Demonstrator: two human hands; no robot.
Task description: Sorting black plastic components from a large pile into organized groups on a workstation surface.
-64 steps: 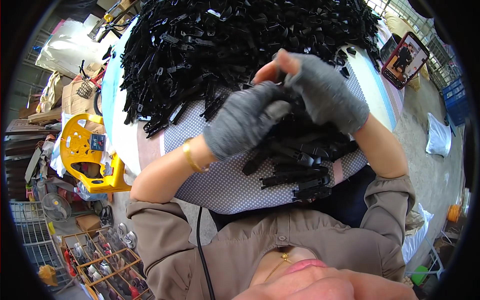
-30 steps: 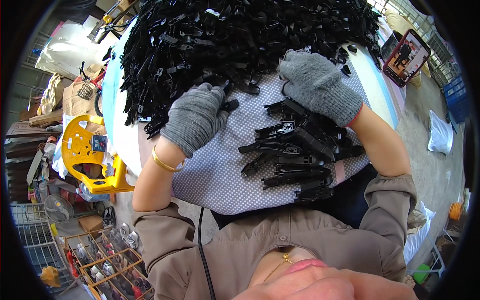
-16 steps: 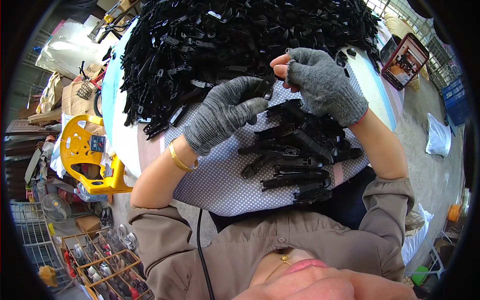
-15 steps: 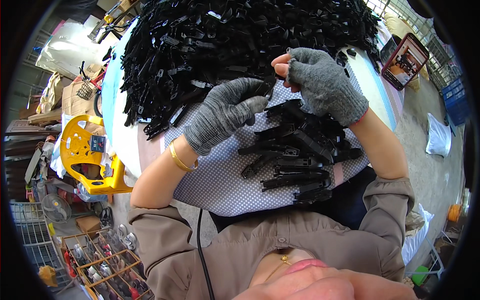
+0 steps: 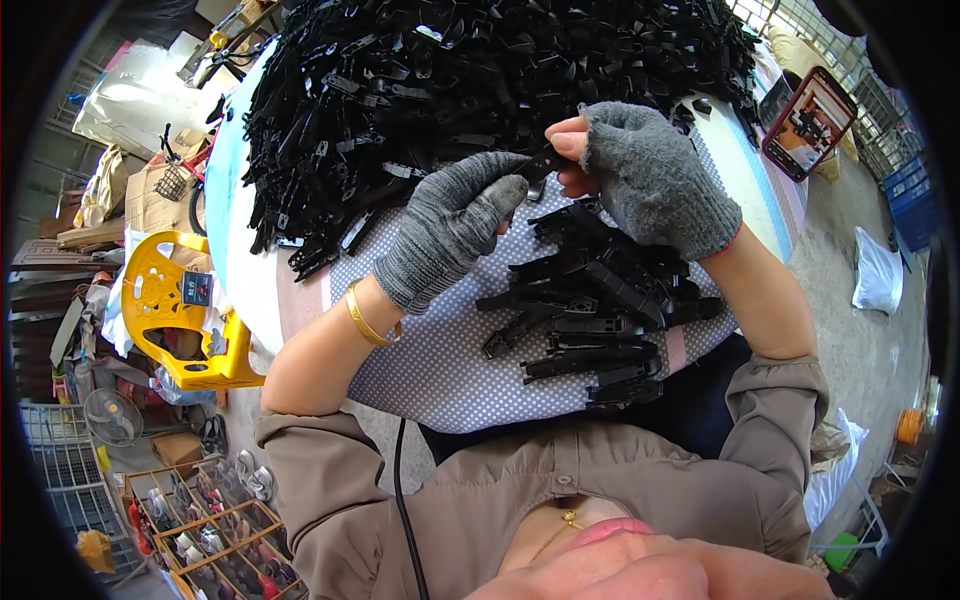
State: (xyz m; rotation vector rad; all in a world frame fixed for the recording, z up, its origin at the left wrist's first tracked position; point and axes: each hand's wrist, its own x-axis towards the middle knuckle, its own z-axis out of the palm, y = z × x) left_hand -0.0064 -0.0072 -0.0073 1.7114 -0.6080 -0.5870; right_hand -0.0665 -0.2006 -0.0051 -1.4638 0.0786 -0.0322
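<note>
Both my hands wear grey knit gloves, the right one with bare fingertips. A flat black plastic part point(image 5: 540, 162) spans the gap between them. My left hand point(image 5: 448, 225) grips one end between thumb and fingers. At its other end, the bare thumb and fingers of my right hand point(image 5: 650, 178) pinch it. Below my hands, on the dotted tablecloth, lies a smaller group of similar black parts point(image 5: 600, 290), some lined up side by side. A large heap of black plastic parts point(image 5: 420, 90) rises just beyond my hands.
The round table carries a dotted cloth point(image 5: 420, 385). A phone point(image 5: 810, 122) stands at its right edge. To the left is a yellow plastic chair point(image 5: 165, 310), with a fan point(image 5: 112, 416) and a shoe rack point(image 5: 215, 530) nearer. A blue crate point(image 5: 910, 203) sits far right.
My right hand has come down slightly, and its fingertips now close on the black part. The left hand has turned a little, bringing the part level between both hands.
</note>
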